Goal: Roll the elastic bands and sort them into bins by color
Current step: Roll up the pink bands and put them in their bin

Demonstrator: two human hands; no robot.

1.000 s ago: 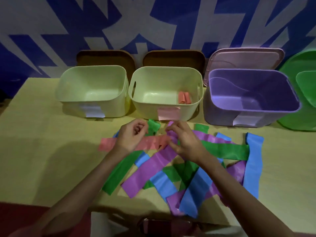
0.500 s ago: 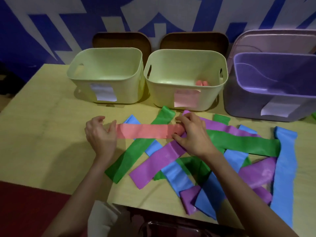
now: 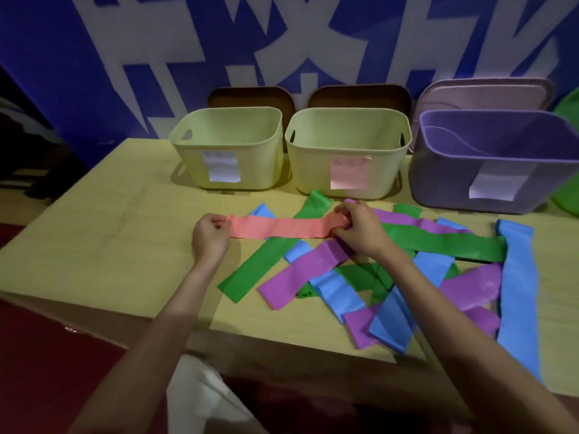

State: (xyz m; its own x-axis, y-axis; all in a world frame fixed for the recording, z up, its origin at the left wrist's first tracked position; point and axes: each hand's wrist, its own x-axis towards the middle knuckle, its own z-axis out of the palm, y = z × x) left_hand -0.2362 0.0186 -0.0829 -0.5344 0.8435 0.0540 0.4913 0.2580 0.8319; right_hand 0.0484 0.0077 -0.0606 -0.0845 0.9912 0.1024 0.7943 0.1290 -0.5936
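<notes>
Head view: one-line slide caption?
Both hands, left and right, hold a pink band flat over mixed bands, right fingers curling its end.

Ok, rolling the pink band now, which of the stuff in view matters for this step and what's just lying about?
In play:
- pink band, stretched flat
- left hand holding its left end
- right hand curling its right end
- pink-labelled bin

Lying about for now:
- green band
- purple band
- blue band
- purple bin
- white-labelled bin
- brown lids

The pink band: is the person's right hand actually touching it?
Touching. The head view shows the right hand with its fingers curled round the bunched right end of the pink band, no gap between them.
</notes>
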